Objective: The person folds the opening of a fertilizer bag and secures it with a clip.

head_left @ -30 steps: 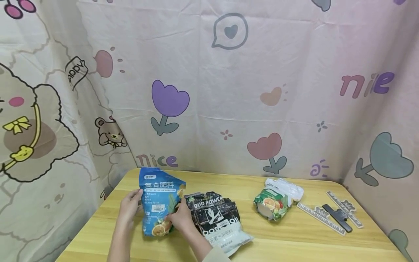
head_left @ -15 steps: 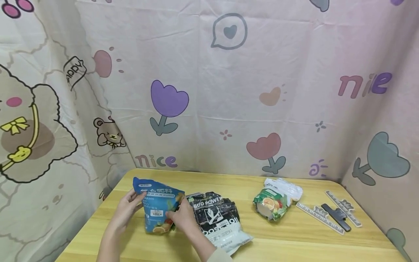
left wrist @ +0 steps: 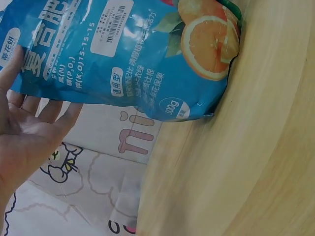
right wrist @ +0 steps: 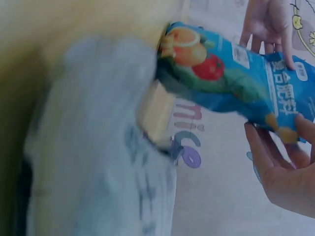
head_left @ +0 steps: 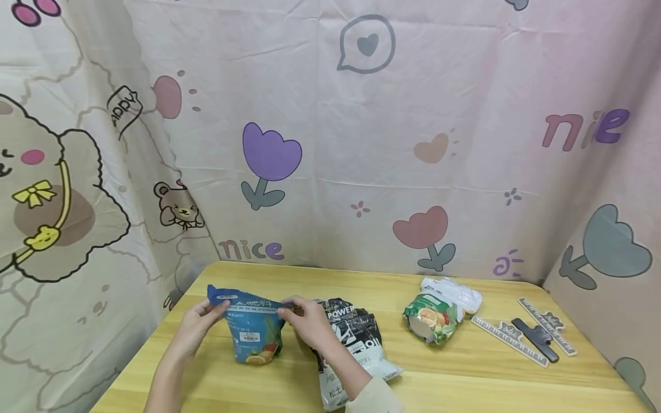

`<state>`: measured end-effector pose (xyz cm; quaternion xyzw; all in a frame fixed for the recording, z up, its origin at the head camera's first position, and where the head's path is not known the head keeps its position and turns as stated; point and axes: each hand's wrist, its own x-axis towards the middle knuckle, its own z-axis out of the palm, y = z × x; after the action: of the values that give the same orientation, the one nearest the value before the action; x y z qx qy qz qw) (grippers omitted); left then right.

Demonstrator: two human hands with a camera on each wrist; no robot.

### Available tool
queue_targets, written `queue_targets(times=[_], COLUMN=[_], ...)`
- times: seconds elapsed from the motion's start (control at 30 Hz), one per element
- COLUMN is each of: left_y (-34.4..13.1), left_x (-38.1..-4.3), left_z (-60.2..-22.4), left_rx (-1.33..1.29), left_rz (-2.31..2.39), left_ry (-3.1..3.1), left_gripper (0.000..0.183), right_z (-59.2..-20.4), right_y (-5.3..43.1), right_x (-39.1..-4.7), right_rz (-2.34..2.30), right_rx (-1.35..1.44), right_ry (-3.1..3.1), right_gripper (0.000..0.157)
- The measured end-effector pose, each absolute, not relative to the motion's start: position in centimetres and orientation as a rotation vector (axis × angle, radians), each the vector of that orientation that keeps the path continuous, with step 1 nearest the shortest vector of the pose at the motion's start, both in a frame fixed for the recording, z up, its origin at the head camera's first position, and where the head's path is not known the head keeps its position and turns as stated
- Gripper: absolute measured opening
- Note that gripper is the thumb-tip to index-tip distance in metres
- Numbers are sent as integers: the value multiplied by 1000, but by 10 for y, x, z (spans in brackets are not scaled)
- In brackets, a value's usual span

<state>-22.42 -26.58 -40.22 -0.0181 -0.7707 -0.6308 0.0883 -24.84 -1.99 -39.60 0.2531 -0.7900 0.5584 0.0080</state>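
Note:
A blue fertilizer bag [head_left: 258, 327] printed with oranges and vegetables stands on the left part of the table, its top leaning toward the camera. My left hand [head_left: 198, 324] pinches its upper left edge, the thumb in front and the fingers behind. At the upper right corner, my right hand [head_left: 312, 324] pinches the bag between thumb and fingers. In the left wrist view the bag's front [left wrist: 133, 54] shows a barcode label and a halved orange. Both hands [right wrist: 290, 182] appear on the bag in the right wrist view.
A black and white bag [head_left: 361, 327] lies partly under my right forearm. Farther right lies a green and white bag [head_left: 431, 315] with fruit pictures. Two pale ruler-like clips [head_left: 511, 341] and a black clip [head_left: 535, 338] lie near the table's right edge.
The blue bag's top has tipped down toward the camera. My right hand has moved from its lower right side to the upper right corner, and my left hand has shifted its hold nearer the top.

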Motion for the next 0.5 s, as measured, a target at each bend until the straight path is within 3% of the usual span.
queue_targets(times=[0.27, 0.5], left_y=[-265, -261], left_x=[-228, -230], left_z=[-399, -392], left_rx=[5, 121], left_rz=[-1856, -1838], left_ry=[-2329, -2360], left_gripper=[33, 42], right_z=[-392, -388], right_y=[-17, -18], right_x=[-255, -255], right_rz=[1728, 2001], right_rx=[778, 634], right_ry=[-2419, -2367], right_gripper=[20, 22])
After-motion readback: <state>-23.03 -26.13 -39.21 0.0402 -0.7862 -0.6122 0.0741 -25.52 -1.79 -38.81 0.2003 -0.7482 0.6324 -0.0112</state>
